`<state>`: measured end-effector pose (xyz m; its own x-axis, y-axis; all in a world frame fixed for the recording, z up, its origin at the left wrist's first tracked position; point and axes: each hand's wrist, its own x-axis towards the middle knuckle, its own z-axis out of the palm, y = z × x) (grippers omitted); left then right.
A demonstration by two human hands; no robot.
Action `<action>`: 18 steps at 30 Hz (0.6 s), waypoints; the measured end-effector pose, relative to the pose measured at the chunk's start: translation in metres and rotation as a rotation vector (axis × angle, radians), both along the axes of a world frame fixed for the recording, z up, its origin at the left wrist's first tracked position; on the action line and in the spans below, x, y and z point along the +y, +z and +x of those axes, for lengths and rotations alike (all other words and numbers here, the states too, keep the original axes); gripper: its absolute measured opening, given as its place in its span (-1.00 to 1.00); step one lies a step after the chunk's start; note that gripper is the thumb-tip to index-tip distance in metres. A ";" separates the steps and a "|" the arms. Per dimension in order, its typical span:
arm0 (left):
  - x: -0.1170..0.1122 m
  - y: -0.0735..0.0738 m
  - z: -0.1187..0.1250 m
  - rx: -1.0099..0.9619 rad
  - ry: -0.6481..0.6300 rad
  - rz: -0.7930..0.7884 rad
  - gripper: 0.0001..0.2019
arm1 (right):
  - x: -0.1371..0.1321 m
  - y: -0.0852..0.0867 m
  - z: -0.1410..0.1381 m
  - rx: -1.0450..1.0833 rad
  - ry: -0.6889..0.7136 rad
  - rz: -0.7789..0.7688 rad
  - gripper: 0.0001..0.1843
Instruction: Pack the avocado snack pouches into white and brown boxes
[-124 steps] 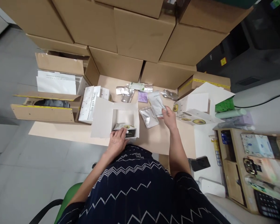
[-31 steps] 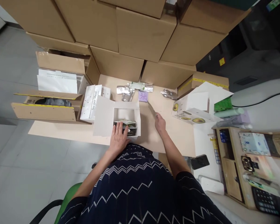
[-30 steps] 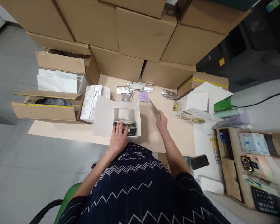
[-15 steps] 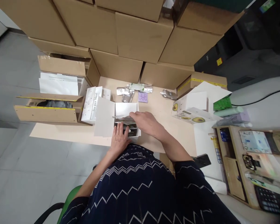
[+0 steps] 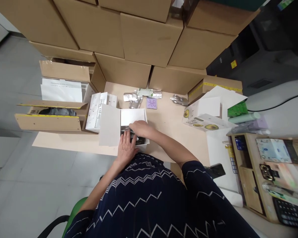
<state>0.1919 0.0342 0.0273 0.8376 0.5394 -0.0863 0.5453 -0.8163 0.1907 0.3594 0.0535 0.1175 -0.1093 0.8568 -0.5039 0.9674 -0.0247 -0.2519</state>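
An open white carton [image 5: 132, 115] stands at the table's front edge, its lid [image 5: 109, 127] folded out to the left. Dark pouches [image 5: 141, 141] fill its near part. My left hand [image 5: 127, 147] lies over the near left side, fingers stretched out and resting on the pouches. From the right, my right hand [image 5: 141, 128] reaches into the carton, its fingers closed on a silver pouch [image 5: 125, 128]. That pouch is low inside, and my fingers hide most of it.
Several spouted pouches [image 5: 132, 97] and a purple packet [image 5: 151, 103] lie behind the carton. Left are a closed white carton [image 5: 97, 112] and an open cardboard box [image 5: 49, 121]. An open avocado-print carton [image 5: 201, 120] stands right. Stacked cardboard boxes [image 5: 151, 39] wall the back.
My right hand has moved left and down into the carton, and the silver pouch has sunk lower with it. My left hand has stayed nearly in place.
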 end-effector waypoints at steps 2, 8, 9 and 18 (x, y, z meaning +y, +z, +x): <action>0.000 -0.001 0.000 -0.003 0.008 -0.008 -0.29 | 0.002 -0.014 -0.006 -0.004 -0.027 -0.033 -0.71; -0.002 0.003 0.001 0.009 0.040 -0.001 -0.24 | 0.000 -0.027 -0.006 0.029 -0.055 -0.097 -0.70; -0.002 0.005 0.001 0.011 0.046 -0.005 -0.23 | 0.000 -0.027 -0.005 0.031 -0.060 -0.105 -0.69; 0.000 0.003 0.003 0.020 0.044 -0.030 -0.23 | -0.016 -0.024 -0.007 0.016 -0.096 -0.074 -0.63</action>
